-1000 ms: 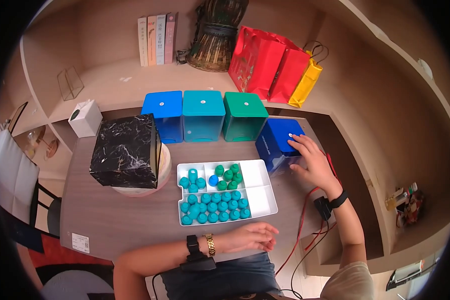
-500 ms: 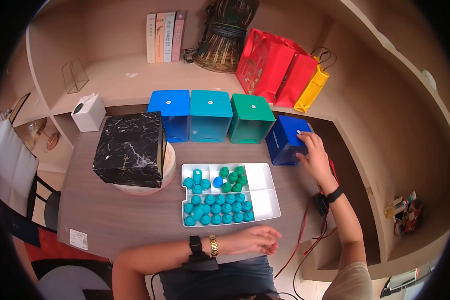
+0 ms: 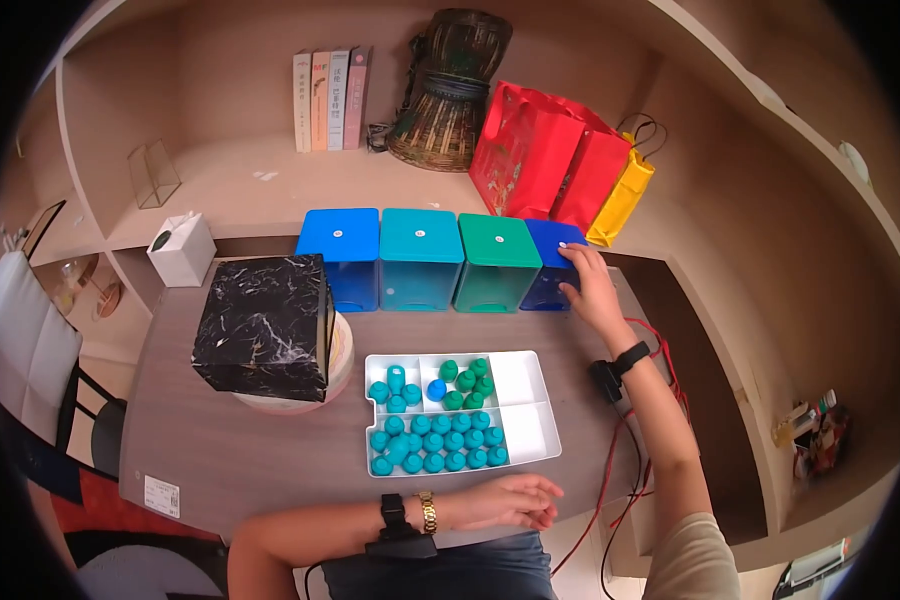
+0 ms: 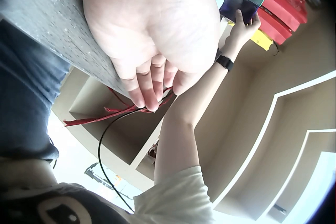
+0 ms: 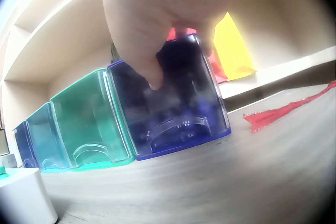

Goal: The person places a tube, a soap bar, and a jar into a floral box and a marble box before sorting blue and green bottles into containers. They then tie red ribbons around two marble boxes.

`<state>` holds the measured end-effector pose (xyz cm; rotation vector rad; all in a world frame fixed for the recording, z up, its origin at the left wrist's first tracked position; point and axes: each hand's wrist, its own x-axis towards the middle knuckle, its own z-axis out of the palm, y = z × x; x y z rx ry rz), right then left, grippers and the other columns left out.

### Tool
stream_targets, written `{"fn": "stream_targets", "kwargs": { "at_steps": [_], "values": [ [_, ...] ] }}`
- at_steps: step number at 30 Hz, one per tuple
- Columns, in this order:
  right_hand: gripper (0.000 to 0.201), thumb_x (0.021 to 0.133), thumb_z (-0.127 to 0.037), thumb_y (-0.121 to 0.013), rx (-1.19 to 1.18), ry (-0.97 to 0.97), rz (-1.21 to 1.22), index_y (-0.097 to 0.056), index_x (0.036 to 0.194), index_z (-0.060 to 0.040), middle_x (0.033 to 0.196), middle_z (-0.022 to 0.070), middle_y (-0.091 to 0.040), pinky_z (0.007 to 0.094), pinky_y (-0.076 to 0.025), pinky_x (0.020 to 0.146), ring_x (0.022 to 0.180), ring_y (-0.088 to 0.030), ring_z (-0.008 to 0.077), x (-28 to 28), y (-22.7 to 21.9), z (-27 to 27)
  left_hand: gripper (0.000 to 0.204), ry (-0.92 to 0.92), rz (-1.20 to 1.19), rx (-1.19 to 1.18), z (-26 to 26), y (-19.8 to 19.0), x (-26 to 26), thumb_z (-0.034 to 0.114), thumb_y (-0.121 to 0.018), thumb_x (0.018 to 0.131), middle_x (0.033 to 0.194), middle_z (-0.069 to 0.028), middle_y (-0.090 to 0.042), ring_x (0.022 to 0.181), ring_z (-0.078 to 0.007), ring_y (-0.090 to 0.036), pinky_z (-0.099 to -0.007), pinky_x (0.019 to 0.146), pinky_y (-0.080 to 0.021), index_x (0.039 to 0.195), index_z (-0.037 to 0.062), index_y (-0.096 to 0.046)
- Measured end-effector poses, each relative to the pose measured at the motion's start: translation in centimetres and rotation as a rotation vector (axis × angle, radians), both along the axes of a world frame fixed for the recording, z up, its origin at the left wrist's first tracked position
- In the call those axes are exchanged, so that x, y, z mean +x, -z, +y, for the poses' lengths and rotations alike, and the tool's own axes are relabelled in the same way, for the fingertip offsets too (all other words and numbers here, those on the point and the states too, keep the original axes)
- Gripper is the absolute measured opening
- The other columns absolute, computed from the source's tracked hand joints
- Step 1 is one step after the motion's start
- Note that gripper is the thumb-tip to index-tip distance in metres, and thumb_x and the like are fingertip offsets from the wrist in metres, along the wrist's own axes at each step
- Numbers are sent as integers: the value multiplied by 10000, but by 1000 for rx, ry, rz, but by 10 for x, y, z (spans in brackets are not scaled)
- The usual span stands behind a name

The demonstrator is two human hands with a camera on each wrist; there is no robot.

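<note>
In the head view my right hand point(image 3: 593, 287) is at the dark blue box point(image 3: 547, 291), its fingers over the lid and its thumb on the near wall. The right wrist view shows the thumb against the see-through front of this box point(image 5: 176, 111), which stands beside the green box point(image 3: 497, 270). My left hand point(image 3: 510, 502) lies relaxed near the table's front edge, holding nothing, palm in view in the left wrist view. Just beyond it is a white divided tray point(image 3: 533, 430) with teal pieces point(image 3: 454, 440), green pieces point(image 3: 467, 380) and one blue piece point(image 3: 436, 390).
A teal box point(image 3: 420, 270) and a bright blue box point(image 3: 339, 265) continue the row leftward. At the left, a black marbled box point(image 3: 260, 325) sits on a round base. Red bags point(image 3: 530, 150) and a yellow bag point(image 3: 622, 200) stand behind. Red cords point(image 3: 610, 465) hang at the right.
My right hand has moved the dark blue box left and back, from standing angled at the right to beside the green box. The left hand stays near the table's front edge.
</note>
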<state>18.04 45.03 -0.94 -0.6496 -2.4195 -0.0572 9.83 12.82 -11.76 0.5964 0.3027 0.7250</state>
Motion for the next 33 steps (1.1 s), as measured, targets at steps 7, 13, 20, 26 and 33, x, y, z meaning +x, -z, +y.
{"fn": "stream_targets", "kwargs": {
  "at_steps": [7,13,20,26,33],
  "values": [
    [600,750,36,-741,50,-22,191,-574,1314,-78,1367,150,-546,434,-417,1118,1317,-493,371,0,8,-7,386,5,-28,14,-1,2,1,132,-497,1077,1215,-107,-609,1170,-193,-600,-364,1057,-483,1438,9,-435],
    [233,805,8,-684,34,-161,219,-680,1032,-47,1071,127,-668,394,-532,872,1043,-651,306,-24,-11,-70,398,9,15,-12,-1,-7,-3,171,-539,1065,1199,-104,-589,1169,-200,-596,-355,1062,-490,1420,21,-442],
    [272,946,-62,-644,-1546,-251,535,-600,1208,-3,1173,131,-678,366,-580,909,1090,-687,240,-49,23,-62,397,3,-21,-1,-1,-1,-3,151,-515,1072,1207,-108,-594,1166,-197,-600,-363,1062,-489,1435,13,-433],
    [316,972,-145,-629,-2076,-388,560,-581,1254,-11,1324,190,-616,399,-529,1034,1232,-621,287,-39,49,-44,396,11,-8,-36,0,-1,-3,140,-501,1077,1216,-111,-594,1163,-192,-601,-365,1057,-491,1442,5,-430],
    [307,956,-174,-626,-2196,-448,756,-616,1215,-9,1277,163,-657,370,-574,925,1125,-666,255,-41,69,-33,397,4,-13,-40,-3,-2,-2,150,-497,1082,1222,-105,-593,1162,-188,-603,-367,1060,-488,1446,6,-428]
  ]
}}
